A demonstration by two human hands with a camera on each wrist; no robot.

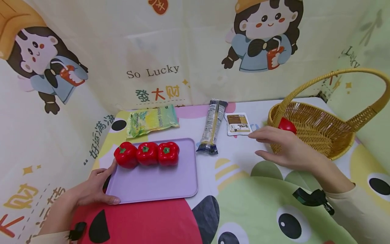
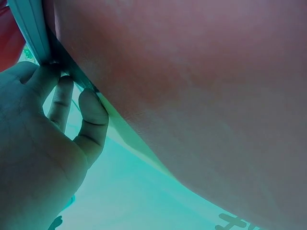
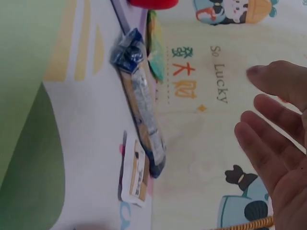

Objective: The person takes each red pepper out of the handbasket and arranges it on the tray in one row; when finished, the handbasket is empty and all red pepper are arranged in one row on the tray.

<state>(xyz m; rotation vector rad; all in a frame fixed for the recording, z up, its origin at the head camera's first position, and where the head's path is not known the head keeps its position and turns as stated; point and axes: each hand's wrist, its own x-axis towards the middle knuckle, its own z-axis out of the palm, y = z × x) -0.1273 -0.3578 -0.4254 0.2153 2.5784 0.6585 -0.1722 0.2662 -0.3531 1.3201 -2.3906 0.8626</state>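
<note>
Table w/ printed cloth (image 1: 240, 196), big cartoon shapes: red nr L, green nr R, yellow at far R, eyes & white patches btwn. Cream fabric backdrop (image 1: 201, 64) hangs behind & down both sides, w/ cartoon girls, "So Lucky" & Chinese lettering; folds show.

L hand (image 1: 97, 186) holds L end of lavender tray (image 1: 152, 186): thumb on near-L corner, fingers bent at L edge, thumb & index spread wide apart. Tray lies flat. On it, three shiny red bell peppers (image 1: 147, 153) in a row along the far side, green stems showing; leftmost is just beyond the index fingertip, other two run off to its R.

R hand (image 1: 287, 149) is empty, thumb apart from loosely extended fingers, in front of wicker basket's (image 1: 320, 135) L side. Fourth pepper (image 1: 287, 126) sits inside basket at L end, just behind that hand, partly hidden by it; can't tell if they touch.

Behind tray, green-yellow packet (image 1: 152, 121). Btwn tray & basket, long blue-gold wrapped pack (image 1: 212, 127) slants, w/ small white-brown sachet (image 1: 238, 124) just R of it, nr R fingertips.
</note>
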